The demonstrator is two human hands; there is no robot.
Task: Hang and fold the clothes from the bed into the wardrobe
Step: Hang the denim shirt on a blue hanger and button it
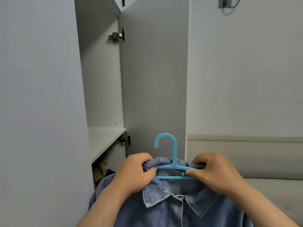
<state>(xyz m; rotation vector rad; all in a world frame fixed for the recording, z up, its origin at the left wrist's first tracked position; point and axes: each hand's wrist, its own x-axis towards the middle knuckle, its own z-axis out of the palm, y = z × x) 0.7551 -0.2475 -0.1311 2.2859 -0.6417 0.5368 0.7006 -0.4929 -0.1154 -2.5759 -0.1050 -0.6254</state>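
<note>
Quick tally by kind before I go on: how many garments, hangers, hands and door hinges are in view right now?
Garments: 1, the denim shirt
Hangers: 1, the blue hanger
Hands: 2, the left hand and the right hand
Door hinges: 2, the upper hinge and the lower hinge
Total: 6

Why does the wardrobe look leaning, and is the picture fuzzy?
Head view: the wide-angle lens makes the wardrobe door lean; light is soft and even, no glare; the blue hanger, denim shirt, left hand and right hand look fairly sharp.
</note>
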